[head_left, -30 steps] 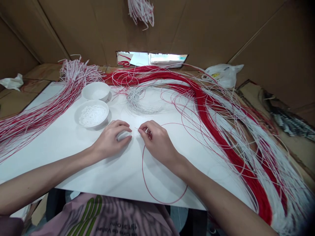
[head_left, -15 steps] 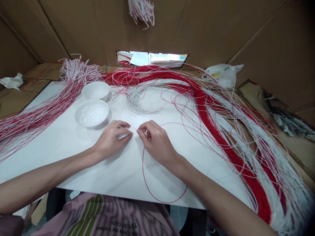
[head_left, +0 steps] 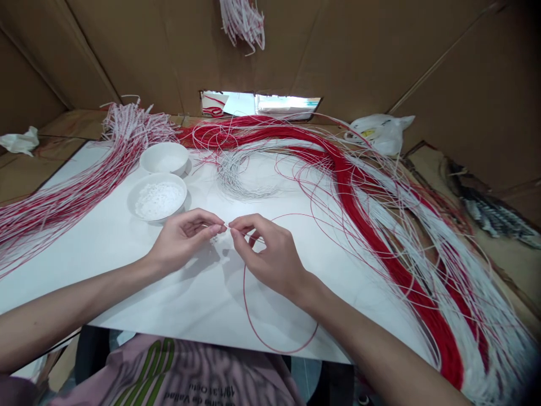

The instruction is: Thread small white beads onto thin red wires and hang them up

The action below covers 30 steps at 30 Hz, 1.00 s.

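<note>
My right hand (head_left: 268,251) pinches a thin red cord (head_left: 281,352) between thumb and forefinger. The cord hangs in a loop over the white tabletop below that hand. Fingertip to fingertip with it, my left hand (head_left: 186,234) is closed in a pinch at the cord's end. What sits in the left pinch is too small to make out. A few small white beads (head_left: 214,239) lie on the table beneath the left fingers. Beyond my left hand stands a white bowl (head_left: 132,198) of small white beads.
A second white bowl (head_left: 144,160) stands behind the first. Red-and-white strands (head_left: 80,192) spread at the left. Long red cords (head_left: 350,197) and white cords (head_left: 393,248) curve along the right. A coil of pale cord (head_left: 230,180) lies at the back, before the cardboard wall (head_left: 177,51).
My hands have come together: the left fingertips now meet the cord's end at the right hand's pinch. Beads under my left hand have come into view.
</note>
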Each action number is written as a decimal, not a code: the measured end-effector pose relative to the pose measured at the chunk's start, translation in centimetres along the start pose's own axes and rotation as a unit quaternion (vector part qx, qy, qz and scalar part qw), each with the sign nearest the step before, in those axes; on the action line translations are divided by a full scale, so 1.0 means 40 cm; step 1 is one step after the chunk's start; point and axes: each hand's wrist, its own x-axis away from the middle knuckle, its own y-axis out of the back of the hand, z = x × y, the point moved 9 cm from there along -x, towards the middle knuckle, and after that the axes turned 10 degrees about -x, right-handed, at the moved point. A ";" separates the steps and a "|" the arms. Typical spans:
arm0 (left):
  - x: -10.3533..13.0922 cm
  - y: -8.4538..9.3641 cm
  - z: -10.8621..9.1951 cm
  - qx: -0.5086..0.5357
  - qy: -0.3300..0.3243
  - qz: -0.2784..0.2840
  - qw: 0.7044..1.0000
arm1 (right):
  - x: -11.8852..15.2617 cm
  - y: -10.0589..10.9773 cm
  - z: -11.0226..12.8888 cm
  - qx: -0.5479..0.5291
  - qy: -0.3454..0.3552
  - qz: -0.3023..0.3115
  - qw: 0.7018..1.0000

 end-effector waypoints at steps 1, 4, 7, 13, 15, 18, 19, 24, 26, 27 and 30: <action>0.001 -0.002 0.003 0.012 0.006 0.004 1.000 | 0.001 0.000 0.007 -0.008 0.012 -0.003 1.000; 0.006 -0.007 0.014 0.037 0.016 0.016 0.999 | 0.005 0.000 0.019 -0.022 0.038 -0.010 0.999; 0.010 -0.014 0.023 0.057 0.020 0.033 0.998 | 0.006 -0.001 0.021 -0.028 0.045 -0.009 0.999; 0.012 -0.025 0.028 0.085 0.020 0.062 0.994 | 0.005 -0.001 0.028 -0.036 0.062 -0.005 0.997; 0.012 -0.025 0.030 0.090 0.025 0.063 0.994 | 0.005 -0.001 0.029 -0.038 0.066 -0.002 0.997; 0.013 -0.025 0.032 0.092 0.027 0.063 0.993 | 0.005 -0.002 0.029 -0.040 0.065 0.001 0.997; 0.013 -0.026 0.033 0.092 0.028 0.064 0.993 | 0.005 -0.002 0.030 -0.041 0.066 0.002 0.997; 0.015 -0.028 0.036 0.105 0.025 0.076 0.991 | 0.005 -0.004 0.033 -0.047 0.073 0.008 0.996; 0.014 -0.029 0.035 0.112 0.023 0.081 0.990 | 0.004 -0.004 0.034 -0.046 0.075 0.008 0.996; 0.014 -0.030 0.035 0.114 0.022 0.083 0.990 | 0.004 -0.004 0.035 -0.046 0.077 0.007 0.996; 0.014 -0.033 0.031 0.116 0.018 0.089 0.989 | 0.004 -0.004 0.037 -0.049 0.083 0.008 0.995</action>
